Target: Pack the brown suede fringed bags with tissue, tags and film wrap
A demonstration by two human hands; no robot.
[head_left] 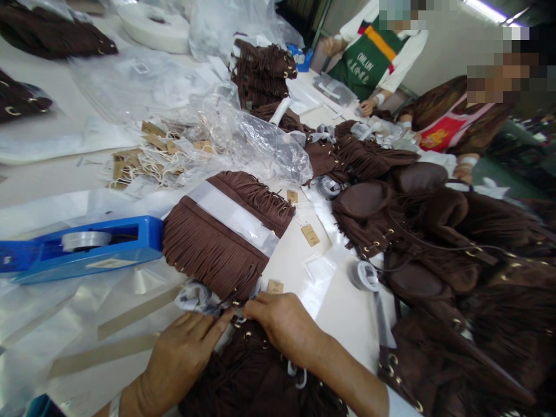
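Note:
A dark brown fringed bag point(212, 243) lies flat with a white sheet point(234, 214) across its middle. At its near edge, by a small metal ring, my left hand point(180, 350) has its fingers bent down beside a clear-wrapped bundle point(197, 296); its fingertips are partly hidden. My right hand point(282, 324) pinches at the same edge, close to the left fingertips. What sits between the fingers is too small to make out. A tan tag point(275, 286) shows just beyond the right hand. Below both hands is another dark brown fringed bag point(256, 376) with metal eyelets.
A blue tape dispenser point(147, 246) stands at left. Tan tags with white strings point(150, 159) lie behind, near crumpled clear plastic point(256, 136). Many brown bags point(434, 231) are heaped at right. Two co-workers stand across the table, one in a green apron point(365, 63).

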